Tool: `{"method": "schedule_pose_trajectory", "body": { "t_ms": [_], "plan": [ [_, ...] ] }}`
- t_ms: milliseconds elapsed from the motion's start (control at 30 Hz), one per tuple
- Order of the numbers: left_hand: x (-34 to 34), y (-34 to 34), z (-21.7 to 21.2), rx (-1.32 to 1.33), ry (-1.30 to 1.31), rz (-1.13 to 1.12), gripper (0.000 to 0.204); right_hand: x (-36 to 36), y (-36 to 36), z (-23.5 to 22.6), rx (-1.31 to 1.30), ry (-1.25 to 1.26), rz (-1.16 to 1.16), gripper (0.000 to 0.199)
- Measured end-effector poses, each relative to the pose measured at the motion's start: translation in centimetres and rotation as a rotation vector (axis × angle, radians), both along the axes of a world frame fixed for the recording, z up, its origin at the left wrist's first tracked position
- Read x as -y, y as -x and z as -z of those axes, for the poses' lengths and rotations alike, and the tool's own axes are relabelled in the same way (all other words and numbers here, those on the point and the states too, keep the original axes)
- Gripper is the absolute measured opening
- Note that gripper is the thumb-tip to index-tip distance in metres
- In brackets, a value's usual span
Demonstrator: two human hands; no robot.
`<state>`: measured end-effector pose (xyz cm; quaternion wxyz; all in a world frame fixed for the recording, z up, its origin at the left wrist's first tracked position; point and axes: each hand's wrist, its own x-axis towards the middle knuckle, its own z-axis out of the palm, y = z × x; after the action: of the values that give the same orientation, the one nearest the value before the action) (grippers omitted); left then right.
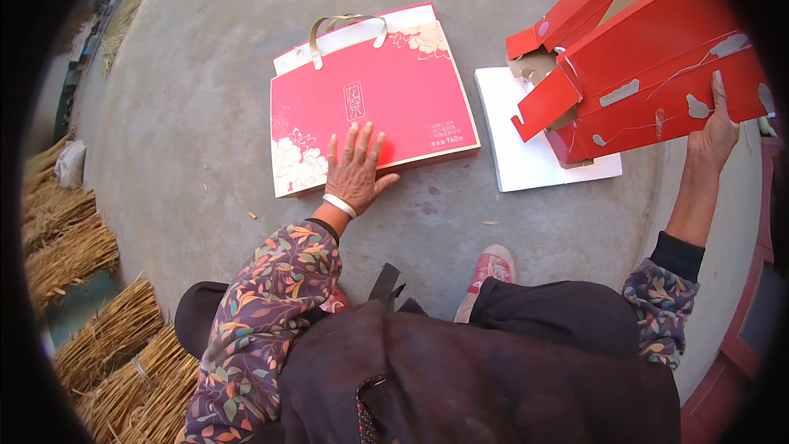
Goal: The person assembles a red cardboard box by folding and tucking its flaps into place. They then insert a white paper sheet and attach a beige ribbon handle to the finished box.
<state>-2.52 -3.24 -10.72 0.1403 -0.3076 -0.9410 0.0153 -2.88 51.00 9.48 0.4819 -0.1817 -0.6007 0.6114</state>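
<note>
A pinkish-red gift box [394, 99] with cream flower prints lies flat on the concrete, its gold ribbon handle [347, 18] at the far edge. My left hand [355, 169] rests on the near edge of this box, palm down and fingers spread. To the right, my right hand [713, 136] grips a torn red cardboard box [649, 58]. Its flaps hang loose, and pale ripped patches mark its side. My thumb shows on the outer face; the other fingers are hidden behind it. Partly beneath the torn box is a white foam slab [526, 161].
Bundles of dry straw [107, 333] lie along the left side, with a white bag [71, 165] beyond them. Grey concrete ground [197, 132] surrounds the boxes. My pink shoe [493, 267] stands just short of the foam slab. A dark red structure [731, 370] edges the lower right.
</note>
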Motion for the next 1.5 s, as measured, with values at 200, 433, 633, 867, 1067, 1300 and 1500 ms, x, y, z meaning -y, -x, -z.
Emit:
{"method": "schedule_pose_trajectory", "body": {
  "t_ms": [200,433,633,867,1067,1300,1500],
  "plan": [
    [-0.7,-0.8,0.9,0.204,0.147,-0.133,0.093,1.2,-0.2,-0.6,-0.018,0.020,-0.057,0.035],
    [-2.0,3.3,-0.4,0.444,0.248,-0.220,0.102,1.2,-0.4,-0.6,0.013,0.015,-0.104,0.040],
    [-1.5,4.6,0.6,0.479,0.256,-0.214,0.106,1.1,0.3,-1.0,0.074,0.089,-0.131,0.042],
    [-1.0,4.2,1.3,0.480,0.271,-0.195,0.110,1.1,0.8,-2.6,0.131,0.053,-0.188,0.040],
    [1.0,2.8,0.9,0.471,0.341,-0.190,0.107,0.6,0.6,-2.3,0.116,0.035,-0.254,0.038],
    [0.7,4.3,-1.8,0.456,0.166,-0.245,0.089,-4.1,-0.6,-0.6,0.170,0.117,-0.335,0.037],
    [-5.8,6.5,0.3,0.009,-0.235,-0.090,0.079,-8.3,-3.8,1.8,0.224,0.241,-0.379,0.042]
  ]
}}
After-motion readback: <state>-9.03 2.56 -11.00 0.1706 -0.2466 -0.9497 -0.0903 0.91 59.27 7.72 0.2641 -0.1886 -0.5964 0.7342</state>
